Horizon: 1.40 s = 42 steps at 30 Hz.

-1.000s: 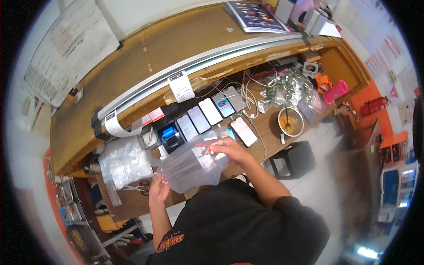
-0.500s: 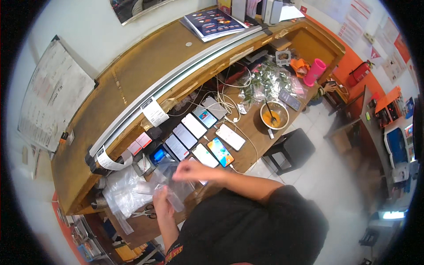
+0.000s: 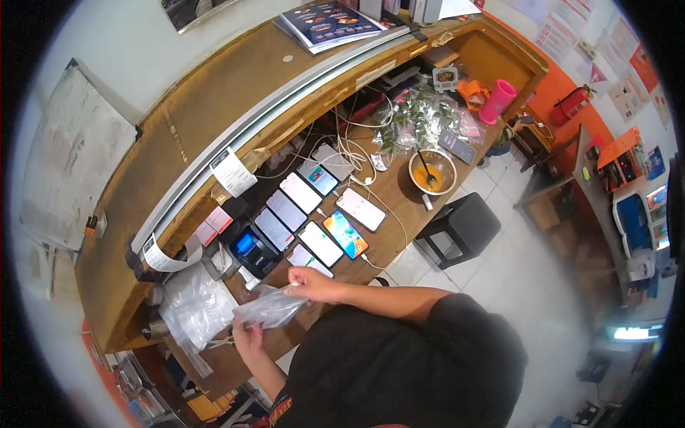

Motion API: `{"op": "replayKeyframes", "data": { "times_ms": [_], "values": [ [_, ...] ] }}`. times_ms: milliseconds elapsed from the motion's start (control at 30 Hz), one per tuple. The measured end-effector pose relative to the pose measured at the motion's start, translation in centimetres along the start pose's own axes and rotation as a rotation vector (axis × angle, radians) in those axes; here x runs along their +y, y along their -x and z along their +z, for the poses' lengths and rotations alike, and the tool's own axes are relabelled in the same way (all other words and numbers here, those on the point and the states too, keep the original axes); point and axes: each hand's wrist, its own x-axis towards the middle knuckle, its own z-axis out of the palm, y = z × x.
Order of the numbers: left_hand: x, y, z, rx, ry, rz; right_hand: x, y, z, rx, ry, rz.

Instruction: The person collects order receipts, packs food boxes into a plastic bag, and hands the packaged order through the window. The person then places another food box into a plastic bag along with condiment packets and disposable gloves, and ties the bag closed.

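Observation:
A clear plastic bag (image 3: 272, 307) stretches between my two hands above the near edge of the wooden desk. My right hand (image 3: 311, 284) pinches its right end. My left hand (image 3: 249, 338) holds its lower left end, with the fingers partly behind the film. Left of it lies a pile of clear plastic bags (image 3: 196, 303), and scissors (image 3: 221, 342) show partly beside my left hand. Just beyond my right hand several phones lie in rows, the closest a white-screened phone (image 3: 308, 260). A small black printer (image 3: 253, 250) with a blue light stands left of them.
Farther right are a metal bowl (image 3: 444, 171) of orange food with a black spoon, packets of greens (image 3: 414, 118), a dark phone (image 3: 457, 146) and a pink cup (image 3: 497, 102). White cables (image 3: 348, 146) cross the desk. A black stool (image 3: 464, 227) stands at its edge.
My right hand has come down and pulled the bag out sideways; it was raised and blurred before. My left hand has shifted left and lower. The whole view has shifted slightly.

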Motion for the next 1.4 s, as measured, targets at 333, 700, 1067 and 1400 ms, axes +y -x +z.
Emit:
{"op": "replayKeyframes", "data": {
  "times_ms": [333,700,1067,1400],
  "values": [
    [-1.2,6.0,3.2,-0.12,-0.421,0.628,-3.9,-0.5,-4.5,0.538,0.819,-0.604],
    [0.2,8.1,6.3,-0.045,-0.993,0.665,-2.2,0.0,-5.6,0.581,0.879,-0.744],
    [-0.8,6.2,10.3,0.298,-1.67,1.626,-1.0,-1.6,-3.4,0.5,0.433,-0.511],
    [-0.8,4.9,11.1,-0.186,-1.329,1.172,-4.5,-0.4,-10.0,1.18,0.669,-0.705]
  ]
}}
